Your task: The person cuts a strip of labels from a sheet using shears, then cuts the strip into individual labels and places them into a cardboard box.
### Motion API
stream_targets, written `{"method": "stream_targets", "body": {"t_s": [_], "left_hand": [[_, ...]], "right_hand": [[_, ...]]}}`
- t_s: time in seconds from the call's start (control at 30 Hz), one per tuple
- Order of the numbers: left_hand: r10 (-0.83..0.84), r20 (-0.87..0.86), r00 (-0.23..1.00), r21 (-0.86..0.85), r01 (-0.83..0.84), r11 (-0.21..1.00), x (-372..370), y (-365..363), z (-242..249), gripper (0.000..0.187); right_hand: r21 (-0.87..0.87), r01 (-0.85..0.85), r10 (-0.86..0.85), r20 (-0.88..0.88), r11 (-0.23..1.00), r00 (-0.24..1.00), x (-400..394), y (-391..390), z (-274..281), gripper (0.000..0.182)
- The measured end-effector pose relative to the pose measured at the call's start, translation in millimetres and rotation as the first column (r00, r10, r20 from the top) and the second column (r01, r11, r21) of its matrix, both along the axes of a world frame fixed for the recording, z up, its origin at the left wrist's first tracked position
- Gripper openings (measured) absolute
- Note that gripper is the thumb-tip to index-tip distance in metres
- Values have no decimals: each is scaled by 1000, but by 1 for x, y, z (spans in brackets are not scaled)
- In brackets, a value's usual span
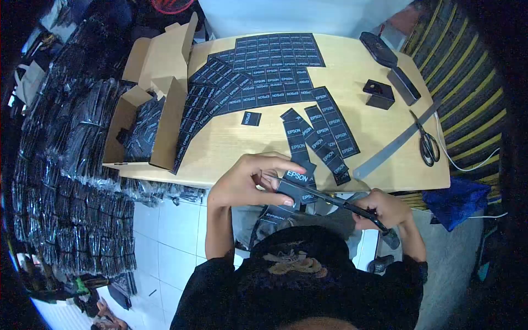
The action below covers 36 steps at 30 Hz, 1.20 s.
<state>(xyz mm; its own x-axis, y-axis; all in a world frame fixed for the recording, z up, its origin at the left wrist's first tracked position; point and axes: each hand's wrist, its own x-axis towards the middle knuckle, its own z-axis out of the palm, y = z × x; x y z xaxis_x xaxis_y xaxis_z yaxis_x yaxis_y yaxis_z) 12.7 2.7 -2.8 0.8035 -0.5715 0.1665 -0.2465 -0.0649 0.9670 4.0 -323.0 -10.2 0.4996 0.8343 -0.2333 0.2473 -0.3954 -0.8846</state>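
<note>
My left hand pinches a black EPSON label piece between thumb and fingers, just past the table's front edge. In my right hand is a pair of black-handled scissors, its blades pointing left and lying across the label piece. Whether the blades are parted cannot be made out. More dark label material hangs below the piece, partly behind the scissors. On the table ahead lie cut label strips and one single label.
Large label sheets cover the back of the wooden table. An open cardboard box with labels stands at left, beside stacks of plastic-wrapped bundles. At right are a steel ruler, other scissors and black boxes.
</note>
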Motion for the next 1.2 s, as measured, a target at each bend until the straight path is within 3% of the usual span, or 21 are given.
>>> {"method": "stream_targets", "body": {"t_s": [0.13,0.23,0.33,0.37,0.47,0.57,0.67,0.7,0.8,0.83,0.87,0.97,1.0,1.03,1.13,1.17,1.2], "left_hand": [[10,-88,996,38,-6,999,-1,0,3,50],[104,-154,983,15,-103,995,4,7,-4,56],[290,-128,948,146,-271,951,28,19,-35,53],[317,-77,945,141,-305,942,39,26,-49,59],[441,-88,893,168,-423,890,43,38,-68,103],[519,46,854,312,-506,804,33,46,-48,122],[626,84,775,287,-620,730,22,46,-36,122],[612,187,768,273,-639,719,22,47,-40,122],[626,233,744,181,-666,724,15,38,-32,120],[609,-32,793,55,-607,793,6,28,-23,115],[529,-106,842,-57,-537,842,1,20,-22,111],[467,-90,880,-106,-475,874,-13,-12,-16,103],[499,-110,859,-197,-511,837,-18,-21,-14,99],[526,-135,840,-289,-541,790,-23,-28,-15,95],[520,-56,852,-333,-507,795,-35,-39,-26,94],[496,-77,865,-379,-486,788,-41,-44,-24,74],[493,-80,866,-381,-484,788,-41,-44,-21,74]], "right_hand": [[-3,18,-18,30,1000,999,-2,-3,-4,28],[-25,66,-64,40,998,997,-4,-10,-7,31],[-22,142,-143,-18,990,990,-13,-25,-20,32],[-44,211,-213,-50,976,976,-17,-29,-25,31],[-47,320,-324,-99,946,941,-28,-32,-39,28],[60,419,-413,-97,906,906,-34,-20,-40,29],[118,528,-522,-80,841,849,-39,14,-40,25],[227,472,-479,-26,852,877,-35,20,-56,28],[286,541,-541,-87,791,836,-26,65,-50,30],[293,541,-542,-86,788,836,-22,79,-46,30],[323,557,-554,-112,765,825,-19,92,-43,27],[430,551,-536,-168,715,827,-10,115,-39,19],[499,532,-507,-199,684,839,-9,120,-38,15],[475,565,-543,-200,674,816,-10,126,-32,10],[488,628,-576,-274,607,770,-9,128,-30,9],[505,591,-603,-162,630,781,-7,125,-36,10],[501,594,-606,-162,629,779,-7,125,-37,10]]}}
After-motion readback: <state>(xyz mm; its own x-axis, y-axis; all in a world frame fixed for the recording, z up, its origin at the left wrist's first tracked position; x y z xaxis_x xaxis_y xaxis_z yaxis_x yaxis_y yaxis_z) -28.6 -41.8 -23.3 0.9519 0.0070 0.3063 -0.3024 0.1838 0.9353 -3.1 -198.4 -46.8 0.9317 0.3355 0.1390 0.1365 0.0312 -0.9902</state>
